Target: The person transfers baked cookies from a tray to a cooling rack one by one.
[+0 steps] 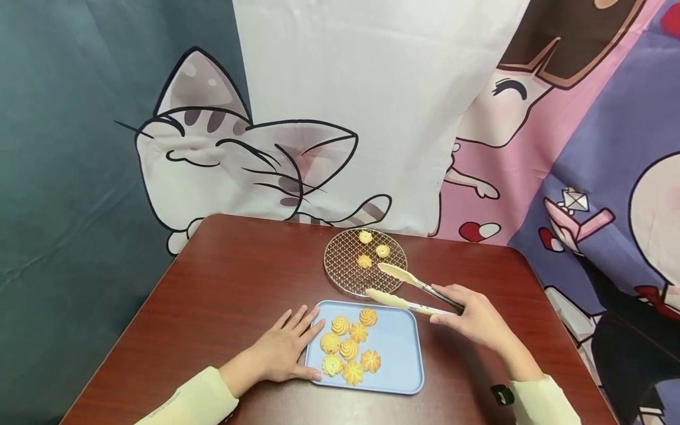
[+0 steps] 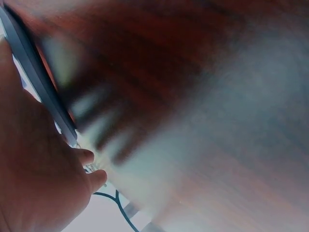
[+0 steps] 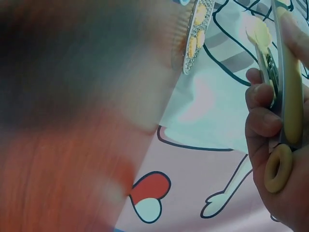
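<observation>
My right hand (image 1: pixel 476 317) grips a pair of tongs (image 1: pixel 419 283) with cream-coloured tips and metal arms. The tong tips are spread apart with nothing between them, over the near right edge of a round wire rack (image 1: pixel 340 265). Three cookies (image 1: pixel 364 261) lie on that rack. The right wrist view shows fingers curled round the tongs' handle (image 3: pixel 292 96), with a ring at its end. My left hand (image 1: pixel 281 348) rests with fingers spread at the left edge of a blue tray (image 1: pixel 398 360). Several swirled cookies (image 1: pixel 349 349) lie on the tray, mostly toward its left side.
Both tray and rack stand on a dark red-brown wooden table (image 1: pixel 239 265), the rack behind the tray near the far edge. Cloth hangings (image 1: pixel 372 88) with cartoon prints rise right behind the table and along its right side.
</observation>
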The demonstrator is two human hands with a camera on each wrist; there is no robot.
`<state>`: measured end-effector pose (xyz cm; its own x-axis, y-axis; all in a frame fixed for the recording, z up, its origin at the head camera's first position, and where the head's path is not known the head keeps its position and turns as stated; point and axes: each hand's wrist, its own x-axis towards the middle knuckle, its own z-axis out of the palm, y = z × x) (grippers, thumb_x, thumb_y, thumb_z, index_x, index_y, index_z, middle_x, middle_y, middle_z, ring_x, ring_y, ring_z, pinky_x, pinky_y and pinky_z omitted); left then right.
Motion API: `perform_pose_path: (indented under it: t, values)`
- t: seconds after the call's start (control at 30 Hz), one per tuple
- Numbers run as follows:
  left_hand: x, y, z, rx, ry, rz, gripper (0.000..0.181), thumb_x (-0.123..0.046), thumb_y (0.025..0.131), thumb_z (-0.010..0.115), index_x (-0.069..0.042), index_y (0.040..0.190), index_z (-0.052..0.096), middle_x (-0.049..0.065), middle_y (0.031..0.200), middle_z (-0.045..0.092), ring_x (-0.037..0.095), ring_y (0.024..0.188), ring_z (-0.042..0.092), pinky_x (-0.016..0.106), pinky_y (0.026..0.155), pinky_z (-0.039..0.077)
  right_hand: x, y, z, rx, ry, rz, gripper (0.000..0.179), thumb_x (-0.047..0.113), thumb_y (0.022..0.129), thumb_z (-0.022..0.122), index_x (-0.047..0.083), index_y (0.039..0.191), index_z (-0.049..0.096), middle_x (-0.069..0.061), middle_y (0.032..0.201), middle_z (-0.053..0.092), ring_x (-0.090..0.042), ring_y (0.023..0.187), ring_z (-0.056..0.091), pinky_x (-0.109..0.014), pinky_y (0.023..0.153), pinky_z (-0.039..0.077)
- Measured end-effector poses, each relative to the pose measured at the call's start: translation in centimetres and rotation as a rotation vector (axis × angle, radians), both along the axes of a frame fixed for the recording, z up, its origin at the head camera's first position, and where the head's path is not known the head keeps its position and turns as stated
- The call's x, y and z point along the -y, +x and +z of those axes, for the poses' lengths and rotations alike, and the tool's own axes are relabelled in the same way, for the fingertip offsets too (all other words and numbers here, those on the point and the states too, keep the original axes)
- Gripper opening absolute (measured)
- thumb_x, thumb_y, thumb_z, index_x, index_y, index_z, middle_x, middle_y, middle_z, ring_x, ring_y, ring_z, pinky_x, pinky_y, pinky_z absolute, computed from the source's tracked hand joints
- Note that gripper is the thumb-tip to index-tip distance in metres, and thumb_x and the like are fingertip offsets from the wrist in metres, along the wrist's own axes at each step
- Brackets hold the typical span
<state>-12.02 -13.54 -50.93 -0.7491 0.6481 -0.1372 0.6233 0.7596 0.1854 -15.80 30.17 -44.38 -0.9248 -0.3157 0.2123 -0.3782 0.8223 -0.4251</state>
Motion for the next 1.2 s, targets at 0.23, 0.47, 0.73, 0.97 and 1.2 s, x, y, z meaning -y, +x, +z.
perform_pose_path:
  t: [0.23, 0.47, 0.73, 0.97, 1.2]
  values:
    - [0.0, 0.2, -0.2, 0.007, 0.001, 0.005, 0.106, -0.086, 0.084, 0.042, -0.016, 0.163, 0.024, 0.011, 0.17, 0.013, 0.037, 0.155, 0.014, 0.059, 0.122, 0.018, -0.6, 2.7, -0.4, 0.021, -0.025, 0.063, 0.067, 0.057, 0.073, 0.084, 0.026, 0.13, 0.07, 0.018, 0.105, 0.067, -0.005, 0.086, 0.059, -0.027, 0.072, 0.051]
    - [0.0, 0.0, -0.2, -0.01, -0.004, -0.005, 0.105, -0.085, 0.085, 0.041, -0.017, 0.163, 0.025, 0.011, 0.17, 0.014, 0.037, 0.155, 0.015, 0.058, 0.122, 0.019, -1.2, 4.6, -1.0, -0.022, -0.039, 0.123, 0.066, 0.035, 0.068, 0.094, 0.029, 0.129, 0.071, 0.023, 0.105, 0.064, 0.0, 0.084, 0.058, -0.023, 0.07, 0.048]
    - [-0.1, 0.1, 0.0, -0.025, 0.028, -0.018, 0.104, -0.082, 0.086, 0.046, -0.013, 0.161, 0.027, 0.014, 0.169, 0.017, 0.04, 0.154, 0.018, 0.062, 0.12, 0.021, -1.3, 5.9, -1.0, -0.013, -0.042, 0.169, 0.068, 0.032, 0.067, 0.095, 0.029, 0.131, 0.07, 0.02, 0.108, 0.065, -0.001, 0.085, 0.059, -0.021, 0.069, 0.048]
    - [0.0, 0.2, 0.1, -0.021, 0.032, -0.022, 0.104, -0.082, 0.086, 0.047, -0.013, 0.161, 0.028, 0.015, 0.169, 0.017, 0.041, 0.153, 0.018, 0.062, 0.12, 0.02, -1.3, 6.8, -1.2, -0.014, -0.053, 0.224, 0.067, 0.033, 0.07, 0.093, 0.026, 0.132, 0.069, 0.016, 0.109, 0.067, 0.002, 0.085, 0.056, -0.019, 0.067, 0.046]
    - [0.0, 0.0, -0.2, -0.043, 0.025, -0.018, 0.105, -0.083, 0.085, 0.046, -0.014, 0.162, 0.027, 0.014, 0.169, 0.016, 0.04, 0.153, 0.018, 0.061, 0.12, 0.021, -1.1, 7.4, -1.4, -0.054, -0.048, 0.263, 0.066, 0.032, 0.069, 0.093, 0.024, 0.131, 0.07, 0.019, 0.109, 0.065, 0.003, 0.085, 0.057, -0.013, 0.068, 0.044]
